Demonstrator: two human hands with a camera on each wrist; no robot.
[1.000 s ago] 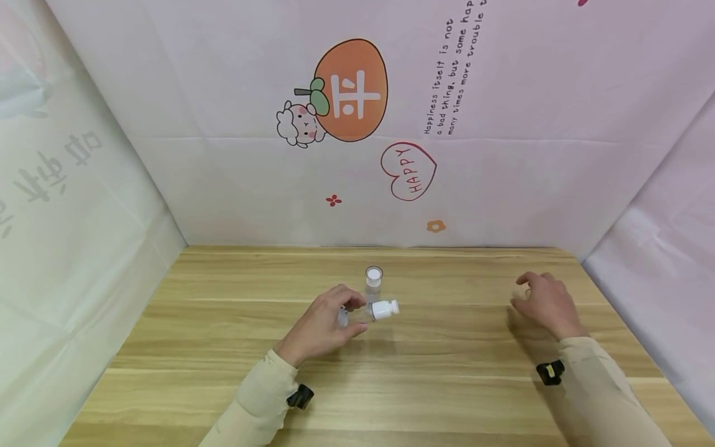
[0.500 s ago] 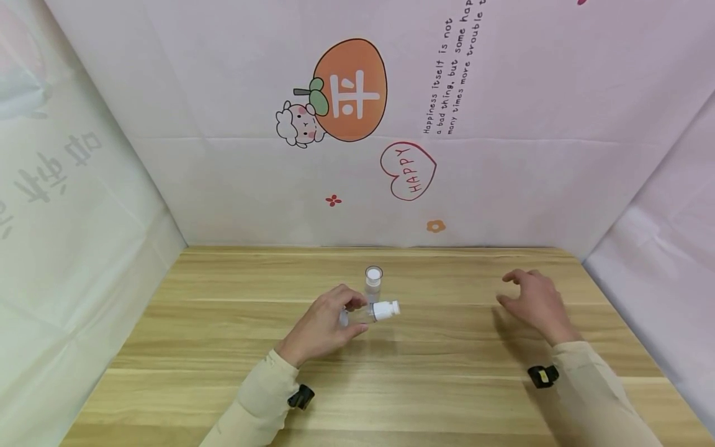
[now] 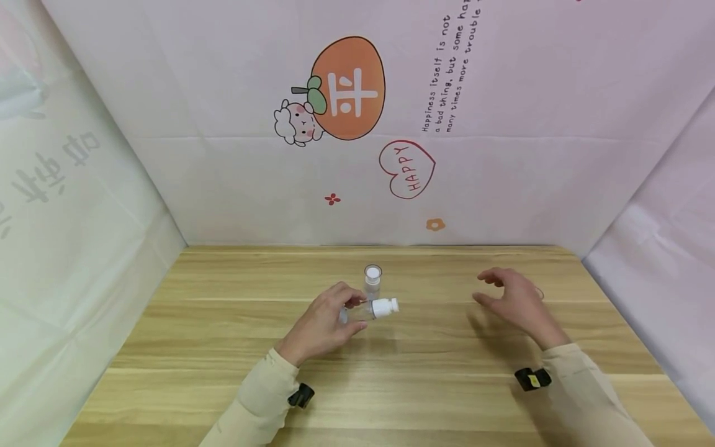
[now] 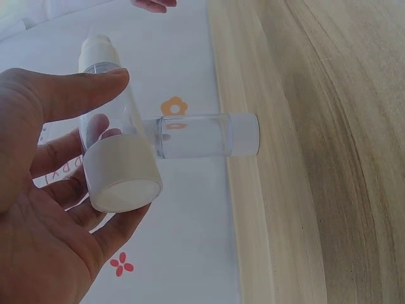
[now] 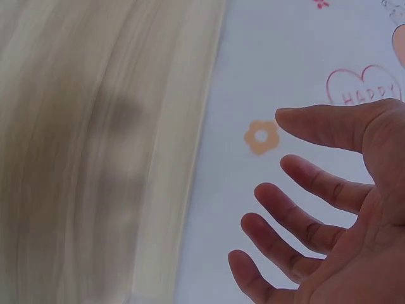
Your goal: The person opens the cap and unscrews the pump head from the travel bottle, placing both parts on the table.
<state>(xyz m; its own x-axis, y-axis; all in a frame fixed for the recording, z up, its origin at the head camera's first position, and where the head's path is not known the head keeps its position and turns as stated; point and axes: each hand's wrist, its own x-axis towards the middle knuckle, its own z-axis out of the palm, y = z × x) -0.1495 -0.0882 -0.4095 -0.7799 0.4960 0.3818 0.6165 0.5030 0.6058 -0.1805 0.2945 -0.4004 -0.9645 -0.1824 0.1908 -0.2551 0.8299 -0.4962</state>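
Gripping left fingers (image 3: pixel 349 295) partly hide one clear bottle (image 3: pixel 375 309).

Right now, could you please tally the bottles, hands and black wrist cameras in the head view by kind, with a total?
Bottles: 2 (held bottle, standing bottle)
Hands: 2 (left hand, right hand)
Wrist cameras: 2 (left wrist camera, right wrist camera)
Total: 6
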